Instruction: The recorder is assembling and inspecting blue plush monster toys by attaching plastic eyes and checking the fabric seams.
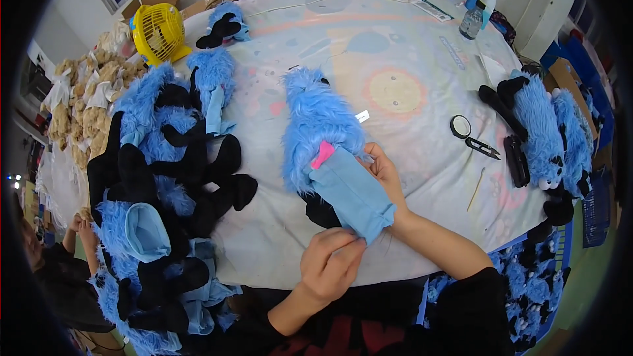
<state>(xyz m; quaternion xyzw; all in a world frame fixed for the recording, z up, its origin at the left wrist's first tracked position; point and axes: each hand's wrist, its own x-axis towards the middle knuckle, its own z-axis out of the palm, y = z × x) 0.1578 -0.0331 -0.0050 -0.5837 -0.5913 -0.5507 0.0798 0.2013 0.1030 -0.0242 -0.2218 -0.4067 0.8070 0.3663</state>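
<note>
Head view, looking down over a round worktable (409, 46) under a pale printed cloth.

- Heaped along the left edge: a big pile of blue-and-black plush pieces (165, 178), light blue lining showing in places.
- Off the right edge: a smaller stack of the same blue plush (550, 132), black limbs hanging out.
- Centre, just ahead of both hands: one blue furry plush body (320, 125), long axis running from far-left to near-right, fur end away, light blue fabric sleeve (353, 194) end toward the body, a pink tab (323, 155) at the seam between fur and sleeve.
- Left hand (330, 267): nearest the sleeve's near end, fingers curled and pinched closed on the lower corner of the fabric.
- Right hand (386, 181): lying along the sleeve's right side, fingers half-curled, thumb and fingertips gripping the sleeve's edge up near the fur; forearm crossing in from lower right.
- Sleeve stretched between the two hands, left at the near end, right farther up and nearer the fur.
- Far left: yellow desk fan (158, 31).
- Far right of the table: clear water bottle (471, 23).
- Right of the hands, well apart: black tape roll (461, 126), small thread snips (483, 148) just beside it, thin wooden stick (476, 189) below.
</note>
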